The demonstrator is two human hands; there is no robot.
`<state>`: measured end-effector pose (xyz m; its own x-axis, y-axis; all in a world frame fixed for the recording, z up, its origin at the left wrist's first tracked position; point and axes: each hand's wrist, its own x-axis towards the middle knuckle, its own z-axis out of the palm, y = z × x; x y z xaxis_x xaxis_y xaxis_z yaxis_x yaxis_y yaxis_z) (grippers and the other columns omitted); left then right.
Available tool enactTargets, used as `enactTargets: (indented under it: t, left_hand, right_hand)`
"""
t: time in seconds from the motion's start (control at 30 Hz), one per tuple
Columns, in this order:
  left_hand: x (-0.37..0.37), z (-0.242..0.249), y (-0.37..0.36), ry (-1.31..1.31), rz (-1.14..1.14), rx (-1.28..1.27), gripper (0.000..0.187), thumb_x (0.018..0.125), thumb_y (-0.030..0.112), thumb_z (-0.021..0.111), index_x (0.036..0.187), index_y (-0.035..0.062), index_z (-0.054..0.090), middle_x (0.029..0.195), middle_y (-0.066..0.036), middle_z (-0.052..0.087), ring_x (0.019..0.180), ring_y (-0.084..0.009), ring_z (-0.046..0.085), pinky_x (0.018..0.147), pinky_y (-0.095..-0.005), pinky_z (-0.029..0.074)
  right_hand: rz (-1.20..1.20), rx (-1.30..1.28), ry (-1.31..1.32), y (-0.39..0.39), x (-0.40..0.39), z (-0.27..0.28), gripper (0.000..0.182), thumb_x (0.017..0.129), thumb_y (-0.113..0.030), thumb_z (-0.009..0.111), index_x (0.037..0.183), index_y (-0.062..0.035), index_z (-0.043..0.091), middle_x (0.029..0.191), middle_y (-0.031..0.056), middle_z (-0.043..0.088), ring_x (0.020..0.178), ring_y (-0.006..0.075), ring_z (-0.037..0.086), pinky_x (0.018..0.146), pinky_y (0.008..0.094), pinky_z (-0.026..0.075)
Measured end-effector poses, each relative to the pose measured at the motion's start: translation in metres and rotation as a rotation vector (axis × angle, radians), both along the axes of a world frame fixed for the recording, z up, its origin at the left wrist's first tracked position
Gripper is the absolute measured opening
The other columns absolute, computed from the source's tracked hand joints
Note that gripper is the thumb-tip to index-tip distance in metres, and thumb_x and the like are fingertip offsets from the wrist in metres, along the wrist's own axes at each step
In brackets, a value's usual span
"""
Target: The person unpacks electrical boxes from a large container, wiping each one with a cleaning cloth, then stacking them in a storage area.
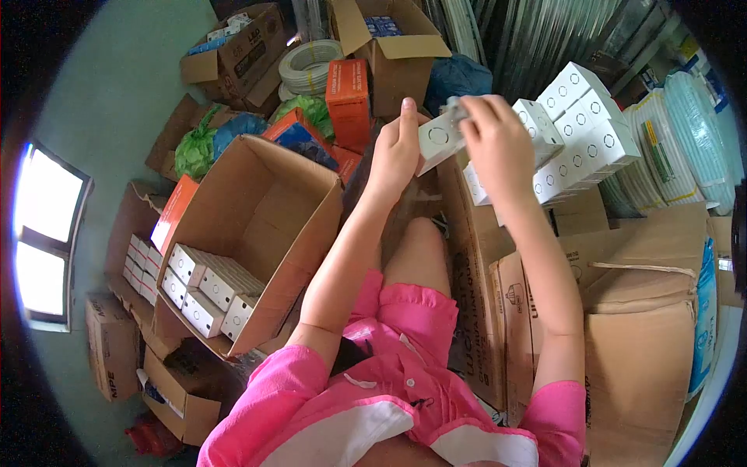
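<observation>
A white plastic box (438,137) with a round knockout on its side is held up in front of me. My left hand (397,152) grips its left side, thumb pointing up. Over its upper right edge, my right hand (498,140) has bent fingers closed round something small and pale that I cannot make out. Stacked white boxes (583,128) stand just behind and right of my right hand. More white boxes (214,284) lie in rows in the open carton (299,226) on my left.
Orange cartons (348,101), coiled white cable (313,66) and an open carton (401,78) are at the back. Large brown cartons (638,366) stand close on my right, with coiled tubing (700,132) beyond. A window (47,233) is at far left.
</observation>
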<state>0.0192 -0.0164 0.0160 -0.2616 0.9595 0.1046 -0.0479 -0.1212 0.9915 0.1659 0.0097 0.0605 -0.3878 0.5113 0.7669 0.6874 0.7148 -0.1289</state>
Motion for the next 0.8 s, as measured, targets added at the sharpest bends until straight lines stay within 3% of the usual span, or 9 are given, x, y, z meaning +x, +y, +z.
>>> enactTargets:
  t: [0.1,0.23,0.33,0.47,0.57,0.6,0.67,0.8]
  left_hand:
    - [0.007,-0.001,0.000,0.032,0.026,0.021,0.060,0.102,0.051,0.031,0.087,0.0050,0.066,0.073,-0.002,0.059,0.065,-0.0093,0.053,0.060,-0.0252,0.042]
    - [0.012,-0.001,0.005,-0.227,0.066,0.070,0.061,0.104,0.046,0.028,0.076,0.0018,0.060,0.059,-0.002,0.053,0.049,-0.0080,0.047,0.044,-0.0239,0.037]
    - [0.010,0.002,-0.002,-0.082,0.046,0.036,0.056,0.103,0.048,0.031,0.086,0.0050,0.063,0.073,0.000,0.057,0.066,-0.0082,0.050,0.060,-0.0245,0.040]
    - [0.010,0.004,-0.004,-0.067,0.010,0.018,0.060,0.103,0.050,0.028,0.085,0.0038,0.063,0.072,0.000,0.057,0.066,-0.0087,0.049,0.060,-0.0256,0.040]
    - [0.013,-0.001,0.002,-0.128,0.103,0.046,0.064,0.103,0.051,0.025,0.082,0.0039,0.063,0.069,0.000,0.055,0.064,-0.0091,0.049,0.059,-0.0257,0.040]
    - [0.014,-0.001,0.004,-0.133,0.120,0.066,0.066,0.103,0.052,0.024,0.078,0.0038,0.062,0.064,0.000,0.053,0.057,-0.0086,0.047,0.053,-0.0248,0.037]
    - [0.013,0.000,0.005,-0.136,0.154,0.104,0.069,0.102,0.053,0.023,0.071,0.0037,0.059,0.056,0.001,0.049,0.044,-0.0075,0.042,0.040,-0.0230,0.033]
    - [0.006,-0.005,0.004,-0.034,0.113,0.137,0.070,0.102,0.054,0.023,0.071,0.0033,0.060,0.055,0.000,0.049,0.044,-0.0076,0.042,0.040,-0.0233,0.031]
  right_hand:
    - [-0.008,-0.042,0.016,-0.003,-0.001,-0.001,0.019,0.080,-0.007,0.065,0.098,-0.0065,0.065,0.093,0.0094,0.062,0.082,0.0302,0.063,0.071,0.0396,0.052]
    - [0.189,-0.115,0.120,-0.016,-0.017,-0.009,0.020,0.080,-0.009,0.065,0.100,-0.0066,0.066,0.092,0.0117,0.064,0.082,0.0319,0.064,0.071,0.0399,0.052]
    - [0.154,-0.080,0.175,-0.003,-0.007,-0.003,0.017,0.081,-0.009,0.063,0.098,-0.0045,0.067,0.091,0.0129,0.065,0.078,0.0329,0.064,0.069,0.0408,0.052]
    - [0.044,-0.052,0.179,0.004,0.000,-0.003,0.017,0.081,-0.009,0.064,0.096,-0.0039,0.066,0.091,0.0121,0.064,0.076,0.0321,0.064,0.067,0.0397,0.052]
    - [0.254,-0.100,0.163,-0.019,-0.017,-0.005,0.023,0.076,-0.004,0.067,0.099,-0.0022,0.067,0.092,0.0117,0.065,0.077,0.0297,0.065,0.068,0.0354,0.053]
    - [0.275,-0.189,0.172,-0.021,-0.019,-0.003,0.022,0.076,-0.004,0.067,0.098,-0.0012,0.067,0.091,0.0119,0.065,0.077,0.0281,0.065,0.068,0.0338,0.052]
    - [0.265,-0.221,0.210,-0.004,-0.008,0.000,0.019,0.077,-0.008,0.067,0.096,-0.0030,0.068,0.086,0.0134,0.063,0.079,0.0321,0.064,0.068,0.0392,0.052]
    - [-0.109,-0.182,0.191,0.026,0.022,0.002,0.019,0.077,-0.009,0.069,0.095,-0.0033,0.069,0.082,0.0150,0.064,0.073,0.0324,0.064,0.065,0.0389,0.050]
